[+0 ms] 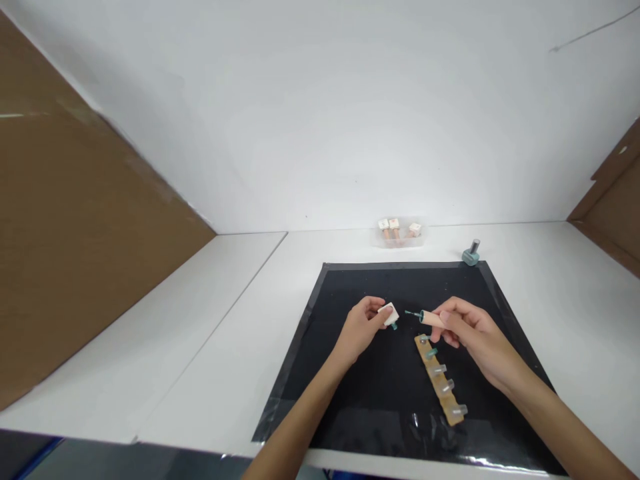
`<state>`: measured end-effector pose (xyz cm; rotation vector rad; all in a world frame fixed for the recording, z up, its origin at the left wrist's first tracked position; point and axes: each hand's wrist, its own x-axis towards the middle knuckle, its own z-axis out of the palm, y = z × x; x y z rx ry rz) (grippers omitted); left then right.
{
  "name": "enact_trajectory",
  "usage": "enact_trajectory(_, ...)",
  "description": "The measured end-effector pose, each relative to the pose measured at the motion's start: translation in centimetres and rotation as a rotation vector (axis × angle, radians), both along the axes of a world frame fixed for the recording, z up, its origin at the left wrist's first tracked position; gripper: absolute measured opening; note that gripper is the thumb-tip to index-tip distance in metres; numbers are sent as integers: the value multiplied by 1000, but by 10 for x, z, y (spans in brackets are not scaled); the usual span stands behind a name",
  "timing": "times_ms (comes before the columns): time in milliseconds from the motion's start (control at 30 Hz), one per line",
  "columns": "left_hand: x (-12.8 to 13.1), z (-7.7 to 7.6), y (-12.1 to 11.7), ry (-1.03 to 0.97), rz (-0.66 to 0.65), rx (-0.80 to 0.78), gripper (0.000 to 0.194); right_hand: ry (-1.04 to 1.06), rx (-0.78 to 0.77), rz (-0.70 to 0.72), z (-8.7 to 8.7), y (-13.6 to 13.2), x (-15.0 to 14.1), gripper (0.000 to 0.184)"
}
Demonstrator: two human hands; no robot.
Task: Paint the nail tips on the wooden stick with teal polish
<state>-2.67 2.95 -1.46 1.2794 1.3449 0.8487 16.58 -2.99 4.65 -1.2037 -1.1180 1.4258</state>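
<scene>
My left hand (361, 328) is closed around a small white square nail polish bottle (391, 314), its teal-stained neck tilted down to the right. In my right hand (465, 327) is a beige nail polish cap (433, 319) with its brush (412, 313) pointing left toward the bottle, a small gap apart from it. Below the hands, a wooden strip (445, 397) with several nail tips lies on the black mat (370, 393). A nail tip (431, 353) near its upper end is teal; the lower ones look clear.
At the back, a clear plastic box (407, 243) holds several white bottles with beige caps. A teal bottle with a silver cap (471, 253) stands at the mat's far right corner. Brown panels (90, 220) flank the white table (210, 360), and a white wall rises behind.
</scene>
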Motion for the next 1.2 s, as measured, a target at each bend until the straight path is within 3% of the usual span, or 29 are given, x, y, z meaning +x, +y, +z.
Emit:
enact_trajectory(167, 2, -8, 2, 162, -30, 58, 30, -6, -8, -5, 4, 0, 0, 31)
enact_trajectory(567, -7, 3, 3, 335, -61, 296, 22, -48, 25, -40, 7, 0, -1, 31)
enact_trajectory(700, -12, 15, -1, 308, -50, 417, 12, -26, 54, -124, 8, 0, -1, 31)
enact_trajectory(767, -14, 23, -8, 202, -273, 399, 20, -12, 64, -188, 8, 0, -1, 32)
enact_trajectory(833, -14, 26, -16, 98, -516, 283, 41, -2, 67, -247, 9, 1, 0, 32)
enact_trajectory(900, -11, 26, -23, 76, -661, 174, 61, 0, 71, -291, 9, 2, 1, 32)
enact_trajectory(1000, -4, 19, -28, 121, -765, 102, 82, -11, 82, -315, 10, 3, 2, 31)
enact_trajectory(1200, 4, -1, -28, 123, -733, 81, 87, -16, 81, -311, 11, 3, 3, 31)
